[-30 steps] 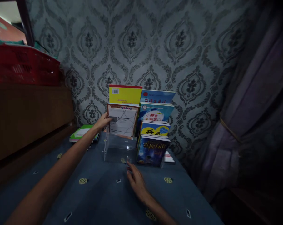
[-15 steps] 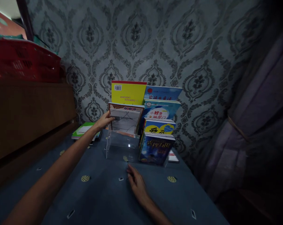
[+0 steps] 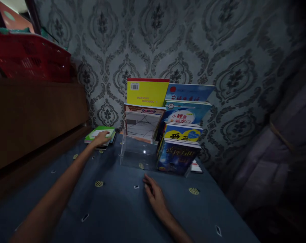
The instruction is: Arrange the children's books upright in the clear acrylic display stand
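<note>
My left hand (image 3: 101, 138) is stretched out over a small stack of books (image 3: 99, 129) with a green one on top; its fingers look extended, and whether they touch the cover is hard to tell. Resting on the table in front of a clear acrylic book rack (image 3: 132, 156), my right hand (image 3: 155, 195) is loosely open and holds nothing. In the rack's left column stand a yellow book (image 3: 148, 92) and, before it, a brown-edged book with a whitish sheet (image 3: 141, 125). The right column holds blue books (image 3: 184, 113), a yellow-and-blue book (image 3: 179, 132) and a dark blue book (image 3: 177, 157).
The table has a dark blue patterned cloth (image 3: 117, 209). At the left is a wooden cabinet (image 3: 39, 118) bearing a red plastic basket (image 3: 33, 57). Patterned wallpaper (image 3: 148, 44) rises behind the rack, and a tied curtain (image 3: 277, 152) hangs at the right.
My left hand has left the brown-edged book in the rack and moved left to the book stack. My right hand stays on the table. The camera view has shifted slightly.
</note>
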The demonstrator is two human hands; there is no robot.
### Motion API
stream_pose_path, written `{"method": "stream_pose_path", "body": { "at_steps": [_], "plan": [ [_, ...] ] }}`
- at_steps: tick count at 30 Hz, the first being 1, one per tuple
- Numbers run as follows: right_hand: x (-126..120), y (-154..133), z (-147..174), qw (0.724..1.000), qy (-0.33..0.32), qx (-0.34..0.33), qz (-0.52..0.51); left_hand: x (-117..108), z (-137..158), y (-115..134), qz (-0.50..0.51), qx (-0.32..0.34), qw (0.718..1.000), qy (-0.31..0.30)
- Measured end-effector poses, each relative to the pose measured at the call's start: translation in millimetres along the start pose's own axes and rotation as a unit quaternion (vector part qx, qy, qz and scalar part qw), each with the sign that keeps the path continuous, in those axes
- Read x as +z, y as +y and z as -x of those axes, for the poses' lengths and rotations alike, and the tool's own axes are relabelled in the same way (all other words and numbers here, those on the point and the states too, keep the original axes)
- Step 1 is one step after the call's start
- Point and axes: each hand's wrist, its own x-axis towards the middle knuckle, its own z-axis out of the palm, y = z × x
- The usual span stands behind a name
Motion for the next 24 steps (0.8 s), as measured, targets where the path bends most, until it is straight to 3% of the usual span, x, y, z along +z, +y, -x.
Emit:
{"method": "stream_pose_path", "body": {
  "at_steps": [3,7,15,24],
  "plan": [
    [0.6,-0.1,-0.6,1.0,0.008,-0.001,-0.001,15.3,17.0,-26.4,-0.104,-0.032,0.993,-0.046],
    [1.2,2.1,-1.1,1.0,0.008,0.003,0.0,24.2,27.4,-42.3,-0.199,-0.016,0.977,-0.071],
    [-0.6,-1.3,-1.0,1.0,0.0,0.004,0.006,12.3,31.4,-49.6,-0.273,0.037,0.96,-0.051],
    [-0.6,-2.6,-0.9,1.0,-0.006,0.0,0.013,-1.7,24.2,-47.8,-0.31,0.075,0.945,-0.073]
  ]
}}
